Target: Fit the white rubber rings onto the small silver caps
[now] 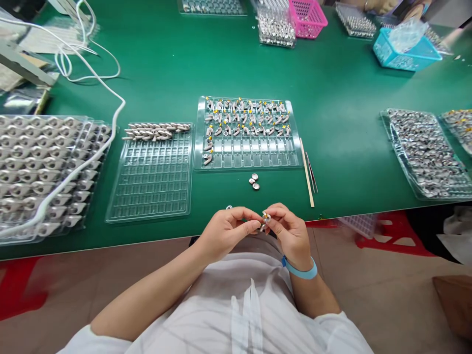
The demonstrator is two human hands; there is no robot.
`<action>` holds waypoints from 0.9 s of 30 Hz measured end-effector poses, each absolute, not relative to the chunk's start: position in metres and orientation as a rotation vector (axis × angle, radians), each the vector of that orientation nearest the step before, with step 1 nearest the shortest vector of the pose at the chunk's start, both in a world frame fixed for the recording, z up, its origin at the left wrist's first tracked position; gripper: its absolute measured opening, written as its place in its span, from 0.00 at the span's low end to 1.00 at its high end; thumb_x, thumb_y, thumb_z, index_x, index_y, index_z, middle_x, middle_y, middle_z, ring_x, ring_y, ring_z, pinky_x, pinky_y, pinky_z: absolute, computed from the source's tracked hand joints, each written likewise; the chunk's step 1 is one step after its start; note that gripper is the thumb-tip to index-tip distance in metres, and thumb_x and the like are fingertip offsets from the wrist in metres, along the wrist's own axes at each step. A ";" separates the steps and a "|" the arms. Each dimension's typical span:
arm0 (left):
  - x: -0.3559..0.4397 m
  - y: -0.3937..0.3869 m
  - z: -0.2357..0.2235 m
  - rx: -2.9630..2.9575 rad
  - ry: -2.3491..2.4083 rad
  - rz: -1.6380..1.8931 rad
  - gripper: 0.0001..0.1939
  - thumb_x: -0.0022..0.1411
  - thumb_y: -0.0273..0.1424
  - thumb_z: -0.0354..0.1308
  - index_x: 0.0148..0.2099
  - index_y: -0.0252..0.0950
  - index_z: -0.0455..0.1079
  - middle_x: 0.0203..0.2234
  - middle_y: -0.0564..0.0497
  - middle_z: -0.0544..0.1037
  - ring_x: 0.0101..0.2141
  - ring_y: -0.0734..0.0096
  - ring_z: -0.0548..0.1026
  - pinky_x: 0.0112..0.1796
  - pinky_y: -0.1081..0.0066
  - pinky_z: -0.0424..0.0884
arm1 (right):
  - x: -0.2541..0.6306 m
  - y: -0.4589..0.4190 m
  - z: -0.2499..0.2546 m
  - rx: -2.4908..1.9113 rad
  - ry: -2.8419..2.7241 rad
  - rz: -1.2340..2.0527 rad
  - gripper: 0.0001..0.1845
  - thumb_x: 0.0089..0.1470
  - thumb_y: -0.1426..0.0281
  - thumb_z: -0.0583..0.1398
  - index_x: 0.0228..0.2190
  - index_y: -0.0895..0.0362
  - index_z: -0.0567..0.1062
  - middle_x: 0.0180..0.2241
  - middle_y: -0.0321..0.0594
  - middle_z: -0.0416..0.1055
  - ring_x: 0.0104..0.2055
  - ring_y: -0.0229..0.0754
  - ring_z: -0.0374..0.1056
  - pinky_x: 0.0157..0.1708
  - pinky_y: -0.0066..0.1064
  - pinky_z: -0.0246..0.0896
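Just off the table's front edge, both hands meet around a small silvery part (266,218) with a bit of yellow on it. My right hand (293,233) pinches it between thumb and fingers. My left hand (229,230) is closed too, its thumb and fingertips against the part's left side; the fingers hide some of it. Beyond the hands lie a few small round metal caps (254,182). A small white ring (229,207) sits by my left knuckles. Farther back, a clear tray (254,158) holds rows of curved grey parts with yellow tabs.
A wooden stick (307,172) and tweezers (311,172) lie right of the tray. Another clear tray (151,189) bears grey pieces at its back. Stacked trays (40,172) stand left under a white cable (120,105). Filled trays (424,152), a pink basket (308,19) and blue basket (401,59) are also here.
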State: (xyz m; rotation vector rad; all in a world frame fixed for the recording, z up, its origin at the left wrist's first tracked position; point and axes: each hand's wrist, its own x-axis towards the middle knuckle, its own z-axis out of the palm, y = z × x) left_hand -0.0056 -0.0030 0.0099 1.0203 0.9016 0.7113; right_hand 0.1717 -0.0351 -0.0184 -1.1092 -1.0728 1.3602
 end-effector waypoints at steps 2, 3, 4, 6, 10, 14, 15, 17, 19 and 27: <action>-0.004 -0.002 0.007 0.912 0.874 0.735 0.07 0.57 0.31 0.66 0.38 0.33 0.76 0.30 0.49 0.80 0.33 0.69 0.79 0.40 0.68 0.77 | 0.171 -0.035 -0.021 -1.047 -1.018 1.425 0.07 0.57 0.71 0.63 0.38 0.51 0.80 0.36 0.37 0.70 0.28 0.33 0.68 0.27 0.26 0.68; -0.003 -0.002 0.005 0.879 0.860 0.749 0.08 0.56 0.30 0.67 0.38 0.33 0.76 0.30 0.49 0.80 0.33 0.69 0.79 0.40 0.67 0.78 | 0.170 -0.036 -0.023 -1.029 -0.985 1.437 0.06 0.57 0.71 0.63 0.37 0.51 0.79 0.35 0.36 0.70 0.28 0.33 0.68 0.27 0.26 0.68; -0.002 -0.002 0.004 0.865 0.850 0.759 0.09 0.55 0.30 0.68 0.39 0.33 0.76 0.30 0.49 0.80 0.32 0.68 0.79 0.40 0.66 0.78 | 0.168 -0.036 -0.024 -1.018 -0.947 1.439 0.06 0.56 0.71 0.64 0.37 0.51 0.79 0.35 0.36 0.71 0.28 0.33 0.68 0.27 0.26 0.68; -0.001 -0.002 0.001 0.880 0.844 0.770 0.12 0.54 0.30 0.69 0.41 0.33 0.77 0.30 0.49 0.80 0.33 0.67 0.80 0.40 0.64 0.78 | 0.165 -0.037 -0.027 -1.009 -0.868 1.432 0.05 0.54 0.71 0.65 0.36 0.51 0.77 0.34 0.35 0.72 0.28 0.33 0.68 0.26 0.26 0.68; -0.001 -0.002 0.000 0.957 0.829 0.803 0.10 0.55 0.30 0.68 0.41 0.36 0.78 0.33 0.49 0.76 0.32 0.66 0.79 0.39 0.62 0.79 | 0.159 -0.037 -0.031 -1.019 -0.832 1.420 0.06 0.53 0.68 0.66 0.34 0.52 0.75 0.34 0.36 0.73 0.29 0.35 0.69 0.25 0.26 0.67; -0.004 -0.001 0.002 1.101 0.862 0.856 0.07 0.56 0.28 0.66 0.39 0.36 0.78 0.32 0.50 0.72 0.33 0.70 0.76 0.36 0.67 0.78 | 0.162 -0.037 -0.028 -1.020 -0.971 1.384 0.03 0.55 0.70 0.64 0.34 0.53 0.75 0.35 0.37 0.73 0.29 0.34 0.68 0.27 0.26 0.67; -0.004 -0.001 0.002 1.148 0.887 0.877 0.07 0.56 0.28 0.66 0.39 0.35 0.77 0.33 0.49 0.72 0.34 0.70 0.75 0.36 0.69 0.77 | 0.163 -0.037 -0.026 -1.033 -1.027 1.367 0.03 0.56 0.70 0.63 0.35 0.53 0.75 0.35 0.37 0.73 0.30 0.35 0.69 0.28 0.27 0.67; -0.005 0.000 0.003 1.222 0.947 0.900 0.06 0.56 0.26 0.64 0.38 0.35 0.75 0.35 0.48 0.73 0.36 0.70 0.75 0.36 0.71 0.76 | 0.167 -0.036 -0.022 -1.070 -1.123 1.312 0.04 0.58 0.70 0.62 0.37 0.53 0.76 0.37 0.39 0.72 0.34 0.37 0.70 0.32 0.28 0.68; -0.005 -0.001 0.005 1.269 1.018 0.870 0.04 0.57 0.26 0.62 0.38 0.34 0.74 0.35 0.48 0.76 0.36 0.70 0.76 0.37 0.72 0.75 | 0.169 -0.036 -0.019 -1.087 -1.176 1.253 0.07 0.58 0.70 0.61 0.41 0.52 0.76 0.39 0.40 0.70 0.36 0.38 0.69 0.35 0.31 0.68; 0.000 -0.004 0.010 1.337 1.091 0.755 0.08 0.59 0.29 0.60 0.42 0.34 0.74 0.33 0.48 0.79 0.33 0.70 0.77 0.36 0.71 0.75 | 0.167 -0.031 -0.014 -1.168 -1.318 1.018 0.05 0.58 0.73 0.61 0.37 0.52 0.76 0.34 0.39 0.70 0.37 0.40 0.68 0.34 0.31 0.67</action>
